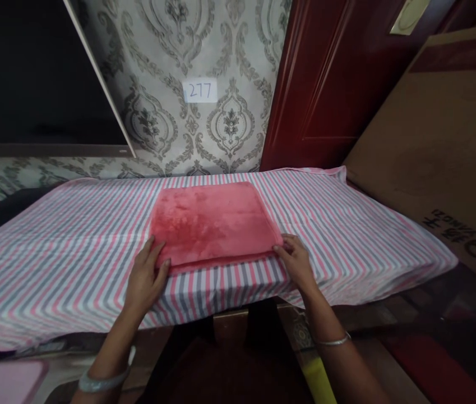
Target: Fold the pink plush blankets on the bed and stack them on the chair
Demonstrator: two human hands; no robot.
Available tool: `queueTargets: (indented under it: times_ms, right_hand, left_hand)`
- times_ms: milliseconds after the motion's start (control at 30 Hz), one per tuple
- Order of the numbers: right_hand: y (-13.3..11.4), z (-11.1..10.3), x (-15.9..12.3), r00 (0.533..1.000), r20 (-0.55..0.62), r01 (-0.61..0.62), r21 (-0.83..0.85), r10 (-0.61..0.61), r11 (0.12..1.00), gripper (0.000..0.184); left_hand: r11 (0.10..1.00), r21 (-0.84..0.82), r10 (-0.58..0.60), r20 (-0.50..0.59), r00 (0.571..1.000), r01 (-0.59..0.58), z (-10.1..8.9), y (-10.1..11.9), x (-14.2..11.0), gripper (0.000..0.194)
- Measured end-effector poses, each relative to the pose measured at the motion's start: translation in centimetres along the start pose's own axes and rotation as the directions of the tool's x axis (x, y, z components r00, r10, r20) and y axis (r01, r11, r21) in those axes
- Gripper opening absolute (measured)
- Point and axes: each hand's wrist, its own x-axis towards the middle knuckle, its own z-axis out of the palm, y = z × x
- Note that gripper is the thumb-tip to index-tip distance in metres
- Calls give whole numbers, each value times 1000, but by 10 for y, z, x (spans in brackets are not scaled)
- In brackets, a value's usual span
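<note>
A folded pink towel point(221, 221) with darker red blotches, mostly on its left half, lies flat on a striped cloth point(338, 224). At the towel's near left corner, my left hand point(147, 278) has its thumb and fingers closed on the edge. My right hand point(296, 258) pinches the near right corner between thumb and fingers. The near edge between both hands shows stacked layers, raised slightly at the front. Part of each corner is covered by the fingers.
The striped cloth drapes over the table's front edge. A dark screen point(40, 78) stands behind at left, and a large cardboard box point(443, 146) leans at right. A paper label point(200, 90) marked 277 is on the patterned wall beside a red door point(326, 73).
</note>
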Motion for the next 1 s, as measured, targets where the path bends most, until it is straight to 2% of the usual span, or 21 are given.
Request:
queueTargets:
  times_ms: [100, 233, 333, 433, 533, 600, 667, 733, 800, 1000]
  right_hand:
    - [3, -3, 2, 999, -5, 34, -82, -34, 996, 27]
    - [6, -7, 2, 994, 92, 65, -121, -54, 990, 28]
    - [-3, -9, -2, 997, 30, 75, -122, -72, 990, 37]
    - [-21, -7, -8, 979, -23, 195, -212, -205, 958, 47]
    - [-32, -1, -15, 920, 144, 392, -340, -365, 855, 49]
    - [-30, 3, -19, 881, 289, 465, -384, -375, 798, 49]
    - [-22, 6, -22, 862, 368, 484, -397, -348, 780, 51]
    - [-12, 6, -23, 863, 382, 477, -399, -331, 783, 55]
    - [-6, 6, -23, 867, 372, 472, -405, -331, 783, 58]
    - [-3, 7, -11, 854, 367, 507, -434, -368, 745, 74]
  left_hand:
    - [1000, 10, 6, 0, 1000, -6, 1, -2, -2, 55]
    - [1000, 16, -9, 2, 1000, 9, 2, -5, -3, 55]
    - [1000, 1, -8, 5, 1000, 8, -1, -1, -3, 52]
    - [998, 48, 50, -60, 997, -47, -8, 9, -3, 53]
    - [977, 159, 153, -59, 987, -142, -14, 16, -3, 60]
    - [958, 186, 218, 28, 976, -219, -14, 12, -3, 61]
    - [943, 160, 274, 120, 954, -291, -12, 3, -2, 61]
    - [933, 126, 314, 167, 935, -336, -10, -6, -1, 60]
    - [927, 128, 332, 158, 930, -352, -9, -12, 0, 60]
    - [947, 208, 242, 40, 969, -245, -12, -12, -2, 72]
